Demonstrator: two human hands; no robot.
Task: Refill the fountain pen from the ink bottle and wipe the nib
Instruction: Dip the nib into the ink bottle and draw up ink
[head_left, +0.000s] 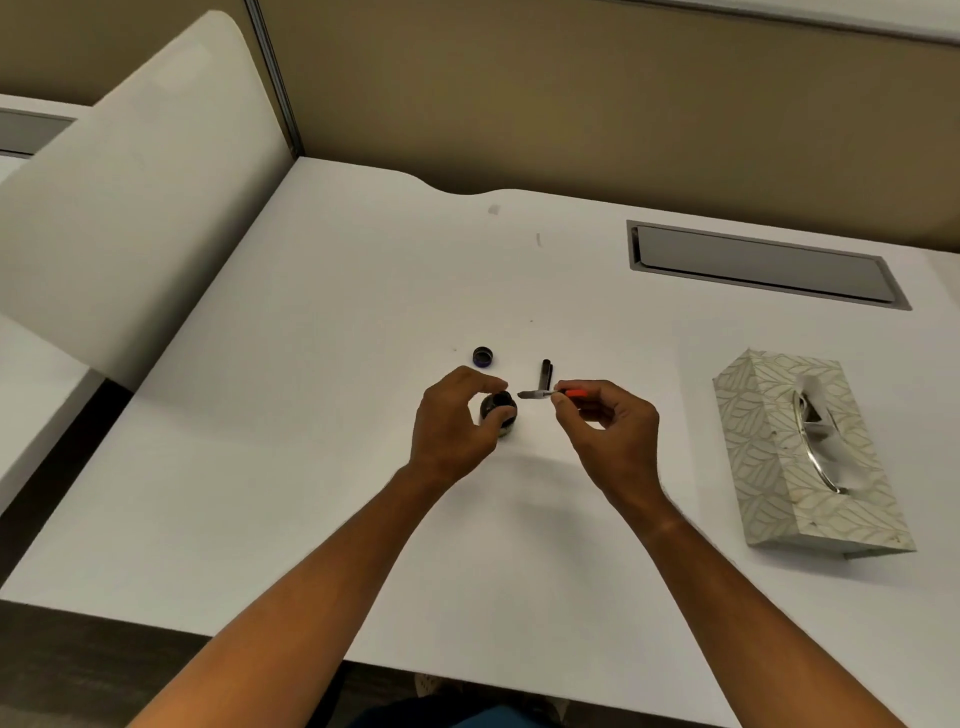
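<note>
Dark ink sitting uncapped — left hand (453, 415) gripping the bottle (500, 413), right hand (602, 423) pinching the pen (550, 395); 1 nudge risks spilling it.

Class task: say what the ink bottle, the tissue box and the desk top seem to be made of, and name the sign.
Ink bottle: probably glass, dark and glossy, with a small sheen.
Tissue box: likely printed cardboard, matte, sharp folded edges and a leaf pattern.
Desk top: smooth white laminate or similar, matte, no grain; uncertain.

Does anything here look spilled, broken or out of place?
No spill shows. The ink bottle stands open, its cap apart on the desk, which bears two faint marks near its far edge.
</note>
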